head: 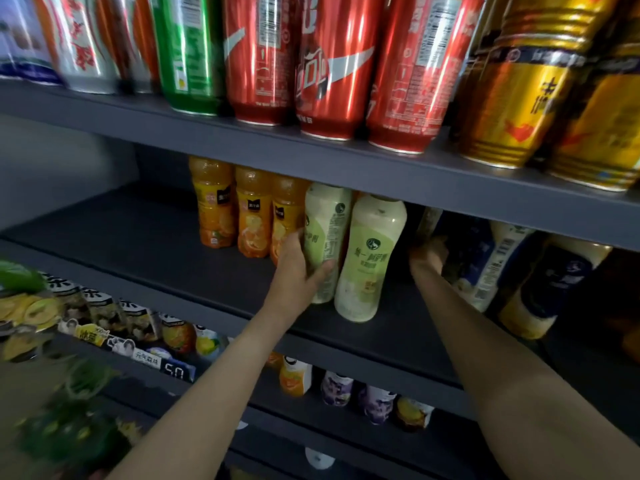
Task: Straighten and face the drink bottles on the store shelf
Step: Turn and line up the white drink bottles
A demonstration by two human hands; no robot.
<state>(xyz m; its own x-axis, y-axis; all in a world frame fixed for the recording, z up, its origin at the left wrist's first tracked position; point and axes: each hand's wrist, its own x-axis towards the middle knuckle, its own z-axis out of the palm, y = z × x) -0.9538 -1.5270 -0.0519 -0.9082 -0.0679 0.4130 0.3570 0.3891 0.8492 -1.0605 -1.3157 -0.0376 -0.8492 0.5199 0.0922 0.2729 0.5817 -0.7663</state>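
Observation:
On the middle shelf point(145, 244) my left hand point(298, 271) grips a pale green milk-tea bottle point(327, 230), thumb across its front. A second pale green bottle point(370, 261) stands right beside it, label facing me. Three orange juice bottles point(252, 213) stand in a row to their left. My right hand point(429, 254) reaches deep into the shelf beside a dark blue-labelled bottle point(467, 251); its fingers are hidden in shadow. Further right a white-and-blue bottle point(498, 268) and a dark-labelled bottle point(554, 285) lean to the left.
The upper shelf carries red cola cans point(332, 64), a green can point(190, 53) and gold cans point(519, 91). Its front rail point(346, 168) overhangs the bottle tops. The lower shelf holds small bottles point(294, 375) and price tags point(176, 370). Green packaging point(69, 431) blurs at lower left.

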